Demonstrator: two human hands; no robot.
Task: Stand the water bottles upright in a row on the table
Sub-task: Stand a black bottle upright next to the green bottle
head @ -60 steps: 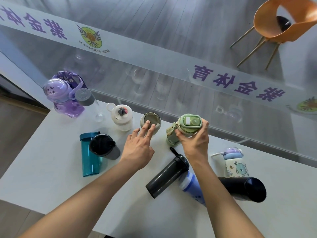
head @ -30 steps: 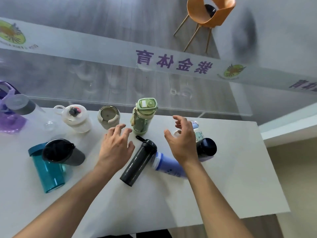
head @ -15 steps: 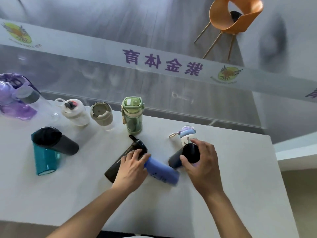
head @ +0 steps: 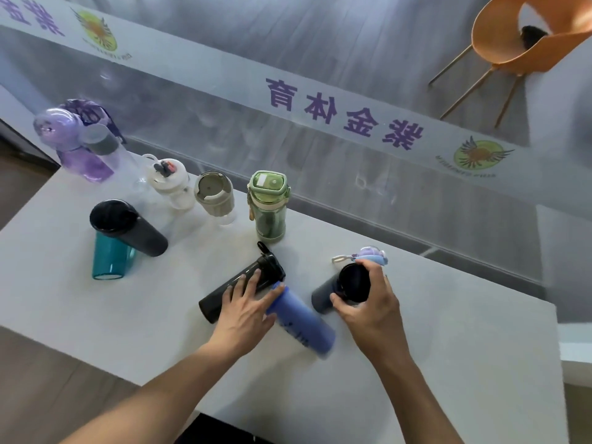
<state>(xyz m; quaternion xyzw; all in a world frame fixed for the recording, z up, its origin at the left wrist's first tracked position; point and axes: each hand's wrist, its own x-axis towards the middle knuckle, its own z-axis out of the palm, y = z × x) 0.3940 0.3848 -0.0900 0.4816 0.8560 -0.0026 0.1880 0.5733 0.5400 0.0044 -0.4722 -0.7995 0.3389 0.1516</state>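
Observation:
On the white table (head: 448, 347), a green bottle (head: 270, 206), a beige cup (head: 214, 195), a white bottle (head: 169, 179), a clear bottle with a grey cap (head: 105, 147) and a purple bottle (head: 69, 139) stand in a row along the far edge. My left hand (head: 245, 310) rests on a smoky black bottle (head: 221, 294) and a blue bottle (head: 301, 322), both lying flat. My right hand (head: 368, 302) grips a dark grey flask (head: 339, 286), tilted off the table. A small lilac-capped bottle (head: 371, 253) stands just behind it.
At the left a second dark flask (head: 128, 227) leans over a teal cup (head: 110, 257). A glass wall with a lettered band (head: 336, 107) runs right behind the table's far edge. An orange chair (head: 525, 43) stands beyond the glass. The table's near edge is close to my arms.
After setting the green bottle upright, my right hand moved to the dark grey flask and is tilting it up. My left hand came down onto the black and blue bottles.

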